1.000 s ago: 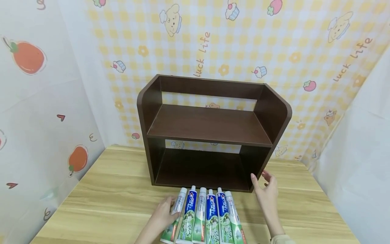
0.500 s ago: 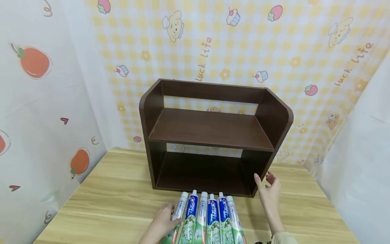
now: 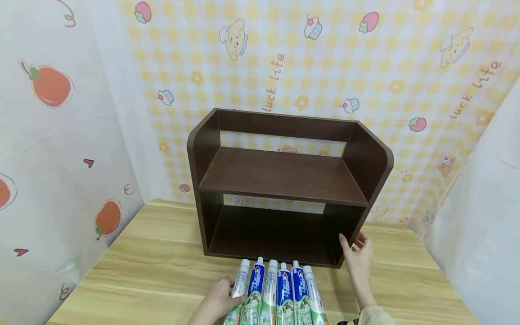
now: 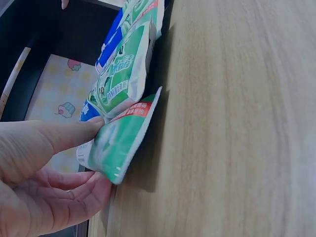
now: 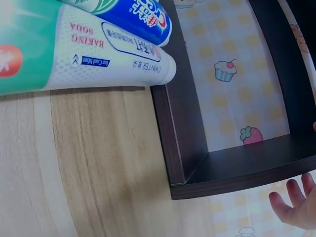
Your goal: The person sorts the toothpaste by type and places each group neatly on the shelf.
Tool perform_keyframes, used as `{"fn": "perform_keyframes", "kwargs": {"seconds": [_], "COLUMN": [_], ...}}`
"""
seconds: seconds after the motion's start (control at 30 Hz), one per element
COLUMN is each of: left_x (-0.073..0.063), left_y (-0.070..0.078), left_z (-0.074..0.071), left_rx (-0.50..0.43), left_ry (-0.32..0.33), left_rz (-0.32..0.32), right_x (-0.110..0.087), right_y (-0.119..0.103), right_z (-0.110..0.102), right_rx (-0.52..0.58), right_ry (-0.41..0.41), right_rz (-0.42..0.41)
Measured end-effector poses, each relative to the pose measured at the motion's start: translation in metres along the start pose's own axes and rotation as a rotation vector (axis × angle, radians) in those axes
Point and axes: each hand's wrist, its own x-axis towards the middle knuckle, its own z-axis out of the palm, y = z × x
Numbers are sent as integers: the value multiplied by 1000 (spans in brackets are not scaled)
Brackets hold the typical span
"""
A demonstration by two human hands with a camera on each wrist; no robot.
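Observation:
My left hand (image 3: 216, 299) is at the leftmost toothpaste tube (image 3: 241, 280) of a row lying on the table. In the left wrist view, the thumb presses on that green-and-white tube (image 4: 123, 140) while curled fingers hold its side. Blue Crest toothpaste tubes (image 3: 255, 282) alternate with white-and-green ones in the row, caps towards a dark brown two-tier shelf (image 3: 280, 174). My right hand (image 3: 359, 264) straddles the shelf's right side panel, thumb inside and fingers outside. The right wrist view shows a gap between these loosely bent fingers (image 5: 295, 197) and the panel; thumb contact is unclear.
The shelf stands on a wood-grain table (image 3: 162, 253) before a yellow-checked wall covering (image 3: 300, 67). Caps of the tubes lie close to the shelf's front edge. White printed sheets hang at both sides, the left one (image 3: 65, 144) bearing fruit drawings.
The head view has tilted up slightly, so everything sits lower in it. My right hand has come closer to the shelf's side panel. My left hand stays at the leftmost tube.

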Motion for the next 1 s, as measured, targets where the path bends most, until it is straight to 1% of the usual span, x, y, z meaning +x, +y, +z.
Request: {"fn": "perform_keyframes", "kwargs": {"seconds": [0.1,0.17,0.27,0.37,0.5,0.67,0.83,1.0], "left_x": [-1,-2,-2,-1,1,2,3,5], "left_y": [-2,-4,-8,-10,-10,-10,-13,-17], "left_z": [0,0,0,-1,-3,-8,-11,-14], "left_rx": [-26,-19,-30,-92,-145,-132,-165,-205], "left_ry": [-19,-31,-67,-117,-152,-191,-210,-212], "left_rz": [3,5,1,-21,-34,-8,10,-21], "right_x": [-1,-1,-1,1,4,7,8,8], "right_y": [5,8,12,13,14,15,17,18], "right_z": [1,2,5,6,7,8,9,8], "right_rx": [8,16,16,5,5,43,50,52], "right_ry": [7,19,45,64,81,117,121,105], "right_rz": [1,-3,-17,-26,-31,-47,-55,-59]}}
